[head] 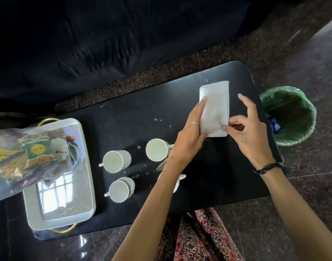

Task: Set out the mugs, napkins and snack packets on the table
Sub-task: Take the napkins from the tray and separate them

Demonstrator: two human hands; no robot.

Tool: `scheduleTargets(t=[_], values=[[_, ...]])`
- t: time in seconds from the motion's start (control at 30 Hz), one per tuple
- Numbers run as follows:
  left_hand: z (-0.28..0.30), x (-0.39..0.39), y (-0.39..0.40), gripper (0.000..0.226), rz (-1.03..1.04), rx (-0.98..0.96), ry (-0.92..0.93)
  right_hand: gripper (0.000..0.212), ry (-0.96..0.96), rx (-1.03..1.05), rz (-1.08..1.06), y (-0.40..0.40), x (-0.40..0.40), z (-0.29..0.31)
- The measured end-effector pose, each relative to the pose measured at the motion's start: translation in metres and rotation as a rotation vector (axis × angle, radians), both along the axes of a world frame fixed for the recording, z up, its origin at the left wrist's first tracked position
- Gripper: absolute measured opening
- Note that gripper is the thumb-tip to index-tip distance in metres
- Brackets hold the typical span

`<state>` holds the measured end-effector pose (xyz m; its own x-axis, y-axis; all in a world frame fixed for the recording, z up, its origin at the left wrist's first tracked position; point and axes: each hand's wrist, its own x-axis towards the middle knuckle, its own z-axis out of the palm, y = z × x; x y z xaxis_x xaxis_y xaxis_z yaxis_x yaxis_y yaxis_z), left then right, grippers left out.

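White napkins (214,108), a folded stack, sit between the two hands above the black counter (135,117). The left hand's (191,136) fingers (200,108) lie flat along the stack's left edge, a ring on one of them, thumb tucked under its near corner. The right hand (250,132) pinches the near right corner between thumb and forefinger, its other fingers spread and lifted; a dark cord band circles that wrist. Both forearms reach in from the near edge, the left one crossing over a partly hidden mug (178,182).

Three more white mugs stand upright and empty on the counter: one just left of the left wrist (157,152), one further left (116,161), one nearer (121,188). At the left end a white tray (86,185) with gold handles holds a clear bag of snack packets (37,153), green and yellow; their print is too blurred to read. Right of the counter, on the floor, stands a bin (293,136) with a green liner.
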<state>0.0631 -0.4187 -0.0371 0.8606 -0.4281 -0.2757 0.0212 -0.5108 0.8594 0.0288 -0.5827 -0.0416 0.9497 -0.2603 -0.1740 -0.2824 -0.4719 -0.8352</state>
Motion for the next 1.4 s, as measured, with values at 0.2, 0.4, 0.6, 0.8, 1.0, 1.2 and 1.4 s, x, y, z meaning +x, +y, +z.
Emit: scheduleTargets(t=[0.2, 0.4, 0.6, 0.8, 1.0, 1.2, 1.4], values=[[-0.002, 0.004, -0.013, 0.106, 0.069, 0.025, -0.045, 0.079, -0.001, -0.087, -0.070, 0.001, -0.001, -0.010], [-0.007, 0.002, -0.022, 0.084, 0.085, 0.149, -0.012, 0.075, -0.013, -0.183, -0.084, 0.005, -0.001, -0.018], [-0.017, 0.003, -0.022, 0.084, 0.166, 0.075, 0.032, 0.072, 0.010, -0.187, -0.080, 0.004, -0.004, -0.028], [-0.019, 0.003, -0.016, 0.051, 0.267, 0.078, 0.059, 0.061, 0.018, -0.088, -0.082, -0.003, -0.007, -0.032], [-0.019, 0.004, -0.012, 0.040, 0.188, 0.163, 0.031, 0.056, 0.077, 0.023, -0.080, -0.004, -0.004, -0.026], [-0.017, 0.002, -0.013, 0.019, 0.178, 0.209, -0.026, 0.035, 0.139, -0.098, -0.038, -0.006, 0.004, -0.028], [-0.021, 0.001, -0.018, 0.013, 0.202, 0.249, -0.088, 0.038, 0.060, -0.140, -0.021, -0.008, 0.006, -0.025]])
